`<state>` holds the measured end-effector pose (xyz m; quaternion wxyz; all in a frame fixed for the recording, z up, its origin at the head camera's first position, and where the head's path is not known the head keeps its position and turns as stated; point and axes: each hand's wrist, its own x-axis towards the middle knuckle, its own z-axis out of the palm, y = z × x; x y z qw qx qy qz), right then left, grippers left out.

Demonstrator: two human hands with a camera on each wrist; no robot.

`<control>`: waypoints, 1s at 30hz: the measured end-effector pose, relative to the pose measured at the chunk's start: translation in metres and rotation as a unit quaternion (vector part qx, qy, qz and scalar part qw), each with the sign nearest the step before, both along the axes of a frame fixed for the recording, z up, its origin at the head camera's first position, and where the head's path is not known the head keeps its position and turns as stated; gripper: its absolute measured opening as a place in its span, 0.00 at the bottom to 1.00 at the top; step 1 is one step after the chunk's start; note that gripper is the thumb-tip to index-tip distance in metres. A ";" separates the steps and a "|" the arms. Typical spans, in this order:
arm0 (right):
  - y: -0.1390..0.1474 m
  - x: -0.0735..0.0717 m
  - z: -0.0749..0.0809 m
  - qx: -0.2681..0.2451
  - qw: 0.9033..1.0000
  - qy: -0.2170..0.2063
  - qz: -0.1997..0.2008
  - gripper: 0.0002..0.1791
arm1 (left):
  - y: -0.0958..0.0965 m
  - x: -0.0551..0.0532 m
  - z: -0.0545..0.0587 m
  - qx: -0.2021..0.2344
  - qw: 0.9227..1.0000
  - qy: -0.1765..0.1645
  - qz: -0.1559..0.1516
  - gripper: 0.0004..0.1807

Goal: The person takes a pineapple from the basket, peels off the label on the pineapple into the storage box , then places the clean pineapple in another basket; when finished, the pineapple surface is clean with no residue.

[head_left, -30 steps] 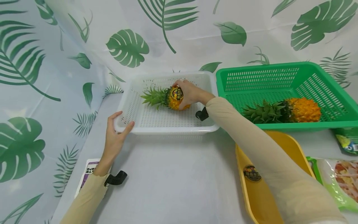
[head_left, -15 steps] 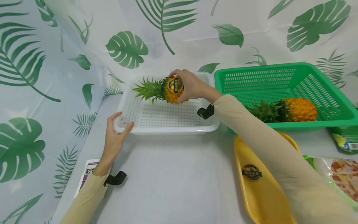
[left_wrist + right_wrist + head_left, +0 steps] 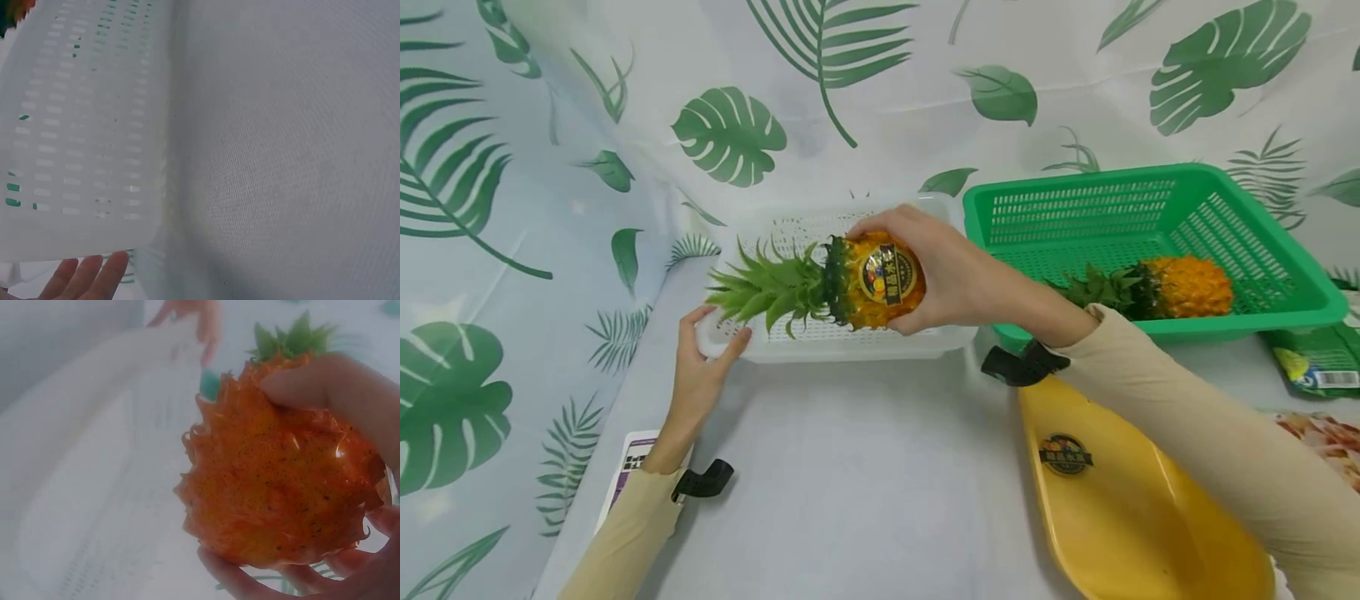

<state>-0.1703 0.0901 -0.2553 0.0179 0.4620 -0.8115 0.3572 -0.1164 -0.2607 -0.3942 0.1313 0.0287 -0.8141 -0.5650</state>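
Note:
A small pineapple (image 3: 850,292) with green leaves, an orange body and a round black-and-gold sticker is in my right hand (image 3: 951,271). Thumb and fingers wrap the leafless end of its body, and the leaves point left. The right wrist view shows the orange base of this pineapple (image 3: 269,487) close up. Below it stands a white slotted basket (image 3: 850,353). My left hand (image 3: 698,379) holds the basket's near left corner, thumb on the rim side and fingers outside. In the left wrist view, fingertips (image 3: 111,272) lie against the basket's outer side.
Right of the white basket stands a green basket (image 3: 1157,187), where another pineapple (image 3: 1187,287) lies. A yellow scoop-shaped tray (image 3: 1120,492) sits in front of it, partly under my right sleeve. Packets (image 3: 1318,362) lie far right; a printed card (image 3: 631,458) lies by my left wrist.
The right hand has lifted the pineapple from inside the white basket and brought it up and nearer. The left hand has stayed at the basket's corner.

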 end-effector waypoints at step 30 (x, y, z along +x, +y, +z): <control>0.065 0.082 -0.068 0.096 0.987 -0.121 0.042 0.48 | 0.004 0.003 0.000 0.060 0.998 -0.012 -0.012 0.37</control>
